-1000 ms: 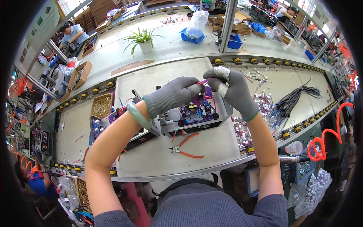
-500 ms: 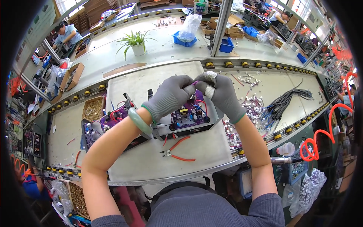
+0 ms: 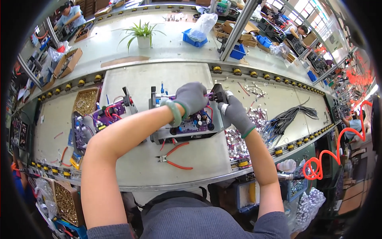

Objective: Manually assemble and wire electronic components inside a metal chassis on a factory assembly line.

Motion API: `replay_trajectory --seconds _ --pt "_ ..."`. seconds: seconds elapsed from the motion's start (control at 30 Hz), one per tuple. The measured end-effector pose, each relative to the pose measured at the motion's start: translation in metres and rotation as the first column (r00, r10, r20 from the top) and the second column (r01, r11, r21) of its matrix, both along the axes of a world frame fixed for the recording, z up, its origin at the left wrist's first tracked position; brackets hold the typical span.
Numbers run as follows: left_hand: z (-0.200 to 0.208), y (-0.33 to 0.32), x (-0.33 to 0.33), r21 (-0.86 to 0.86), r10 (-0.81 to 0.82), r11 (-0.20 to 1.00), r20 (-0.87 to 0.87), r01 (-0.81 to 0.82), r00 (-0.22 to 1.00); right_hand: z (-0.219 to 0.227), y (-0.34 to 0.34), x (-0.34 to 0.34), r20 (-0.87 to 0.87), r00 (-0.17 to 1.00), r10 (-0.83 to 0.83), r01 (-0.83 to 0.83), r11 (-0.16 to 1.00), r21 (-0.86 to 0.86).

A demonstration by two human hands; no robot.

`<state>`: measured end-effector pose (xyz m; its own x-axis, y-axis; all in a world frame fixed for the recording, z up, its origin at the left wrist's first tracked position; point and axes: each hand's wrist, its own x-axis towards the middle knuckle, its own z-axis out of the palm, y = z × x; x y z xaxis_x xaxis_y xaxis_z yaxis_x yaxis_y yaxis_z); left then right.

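Note:
In the middle of the bench sits a metal case [image 3: 187, 133] with a purple circuit board [image 3: 199, 121], coloured wires and black round parts inside. My left hand [image 3: 192, 97], gloved in grey, is closed above the board; a bit of purple shows beside its fingertips, too small to name. White tape wraps some fingers of my gloved right hand [image 3: 238, 115], whose fingers and thumb close on the black end panel [image 3: 217, 93] at the case's right end. Orange-handled side cutters [image 3: 175, 157] lie open in front of the case. A second case [image 3: 107, 113] with a purple board stands to the left.
Right of the case lie many small white connectors [image 3: 238, 145] and a bundle of dark cables [image 3: 292, 119]. A carton of brass-coloured parts [image 3: 86, 101] stands at the left. Roller rails [image 3: 254, 74] edge the bench. Behind are a potted plant [image 3: 144, 40] and a blue bin [image 3: 195, 38].
My hands, together above the board before, have parted. The right has moved down to the black end panel, and the left has lowered closer to the board. The whole view has shifted slightly.

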<state>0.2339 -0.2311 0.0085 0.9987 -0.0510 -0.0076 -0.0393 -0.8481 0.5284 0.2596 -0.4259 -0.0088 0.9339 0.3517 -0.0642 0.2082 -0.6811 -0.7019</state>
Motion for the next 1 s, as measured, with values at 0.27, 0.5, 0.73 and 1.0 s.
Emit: replay_trajectory --seconds 0.27,0.5,0.73,1.0 --pt "-0.001 0.000 0.000 -0.071 -0.026 0.997 -0.109 0.019 0.994 -0.013 -0.002 -0.001 -0.010 0.999 0.040 -0.038 0.990 0.135" --pt "-0.012 -0.001 -0.006 -0.098 -0.031 0.994 0.081 0.039 0.996 -0.022 0.002 -0.006 0.106 0.994 0.008 -0.053 0.902 0.428" --pt "-0.014 0.004 -0.007 -0.098 -0.089 0.989 0.187 0.109 0.978 -0.013 0.002 -0.012 0.030 0.999 0.032 -0.042 0.889 0.457" --pt "-0.018 0.001 -0.006 -0.151 -0.059 0.984 0.204 0.091 0.977 0.005 0.005 -0.017 0.050 0.999 0.018 -0.034 0.939 0.341"
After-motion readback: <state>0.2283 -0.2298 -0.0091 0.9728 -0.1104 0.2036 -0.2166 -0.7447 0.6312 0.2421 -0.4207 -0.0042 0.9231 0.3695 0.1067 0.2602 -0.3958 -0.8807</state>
